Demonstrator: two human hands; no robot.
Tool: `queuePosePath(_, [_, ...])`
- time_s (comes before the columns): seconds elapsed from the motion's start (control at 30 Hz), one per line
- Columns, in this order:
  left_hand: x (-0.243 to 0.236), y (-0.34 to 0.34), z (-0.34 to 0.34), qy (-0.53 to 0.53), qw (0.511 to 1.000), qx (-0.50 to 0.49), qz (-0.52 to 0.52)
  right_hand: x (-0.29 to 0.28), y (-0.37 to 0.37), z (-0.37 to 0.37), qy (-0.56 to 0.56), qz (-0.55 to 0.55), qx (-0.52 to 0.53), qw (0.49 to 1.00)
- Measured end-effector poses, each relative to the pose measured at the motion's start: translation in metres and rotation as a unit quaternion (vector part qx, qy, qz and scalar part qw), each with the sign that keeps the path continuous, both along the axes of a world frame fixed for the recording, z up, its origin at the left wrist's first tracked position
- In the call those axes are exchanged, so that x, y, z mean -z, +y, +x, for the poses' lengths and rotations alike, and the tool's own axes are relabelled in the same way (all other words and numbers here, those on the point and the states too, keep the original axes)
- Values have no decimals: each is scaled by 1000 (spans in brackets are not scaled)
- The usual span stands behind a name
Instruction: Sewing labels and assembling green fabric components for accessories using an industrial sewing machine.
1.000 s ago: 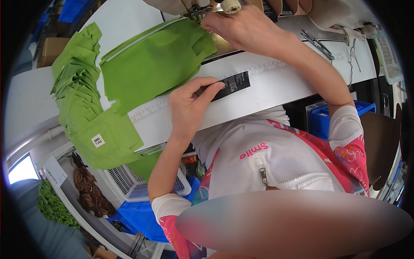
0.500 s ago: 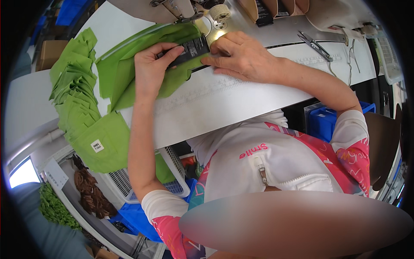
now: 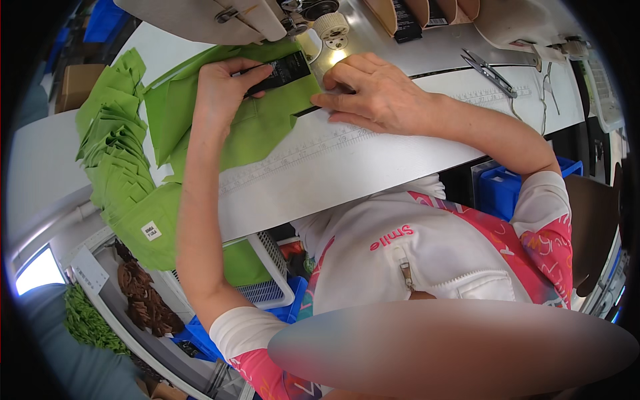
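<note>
A black label (image 3: pixel 288 71) lies over the green fabric piece (image 3: pixel 257 127) on the table, below the sewing machine head. Pinched between my left hand's (image 3: pixel 223 87) thumb and fingers is the label's left end. My right hand (image 3: pixel 380 97) is at the fabric's right edge, index finger stretched toward it and thumb apart, the other fingers bent. Nothing shows in its grip; whether the index fingertip touches the cloth I cannot tell. A stack of green fabric pieces (image 3: pixel 123 160) with a small white label (image 3: pixel 151 231) drapes over the table's left edge.
The sewing machine (image 3: pixel 220 17) with its cream handwheel-like knob (image 3: pixel 331 28) stands at the back. Thread snips (image 3: pixel 490 72) lie to the right, beyond the printed ruler (image 3: pixel 340 141). Cardboard holders (image 3: pixel 419 10) hold more black labels. A white basket (image 3: pixel 270 267) sits below the front edge.
My left hand has shifted left with the label, which now lies flatter and farther from my right hand. The green fabric is more spread out. My right hand's fingers have come away from the label.
</note>
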State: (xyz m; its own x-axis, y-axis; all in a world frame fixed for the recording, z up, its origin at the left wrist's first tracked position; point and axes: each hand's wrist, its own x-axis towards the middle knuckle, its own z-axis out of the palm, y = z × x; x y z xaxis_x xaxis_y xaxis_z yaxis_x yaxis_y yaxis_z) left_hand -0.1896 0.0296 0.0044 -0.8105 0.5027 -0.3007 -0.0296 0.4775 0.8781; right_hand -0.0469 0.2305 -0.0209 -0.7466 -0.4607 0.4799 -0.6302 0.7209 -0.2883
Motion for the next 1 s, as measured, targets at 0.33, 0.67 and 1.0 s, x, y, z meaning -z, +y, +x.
queuePosePath(0.33, [-3,1,-2,-18,1000,-23,-13,7,2,-1,2,-3,14,1000])
queuePosePath(0.67, [-5,1,-2,-34,999,-25,-10,10,22,-22,61,38,118,990])
queuePosePath(1.0, [-3,1,-3,-29,999,-17,-5,8,21,-28,33,47,87,994])
